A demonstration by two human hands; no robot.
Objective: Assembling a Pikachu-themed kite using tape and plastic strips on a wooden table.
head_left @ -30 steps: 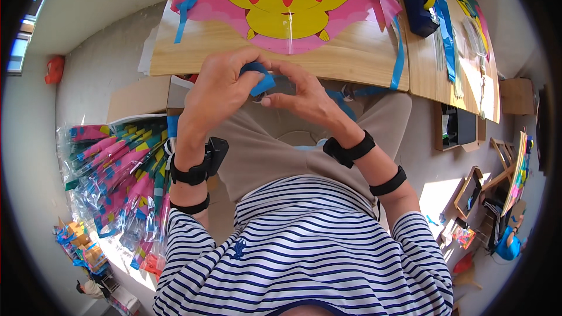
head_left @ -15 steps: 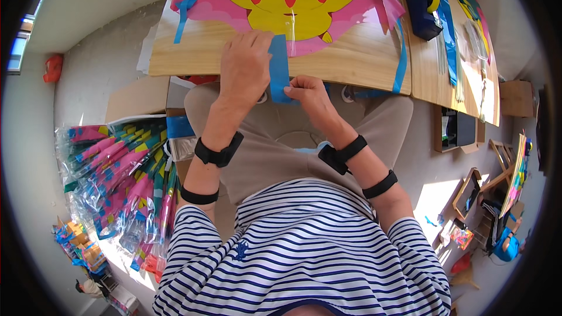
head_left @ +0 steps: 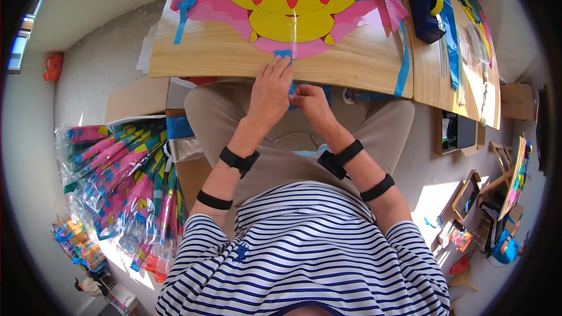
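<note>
A printed plastic sheet with a yellow cartoon figure on pink and green lies on the wooden table in front of me. At its near edge, the top of a blue strip sticks out past the fingertips of my left hand. That hand lies over the strip at the table's edge, its fingers stretched out and pressing down. Just beside it, my right hand pinches the strip's lower part between thumb and fingers, below the table edge. Most of the strip is hidden under the left hand.
A tape dispenser with a yellow roll stands at the right on the table. Blue strips hang at the sheet's sides. On the floor at left, folded printed sheets in clear bags fan out beside a cardboard box.
My left hand has moved right and down, from gripping the strip's upper part to lying flat over it. The strip's top end now sits lower, and the right hand has shifted slightly nearer me.
</note>
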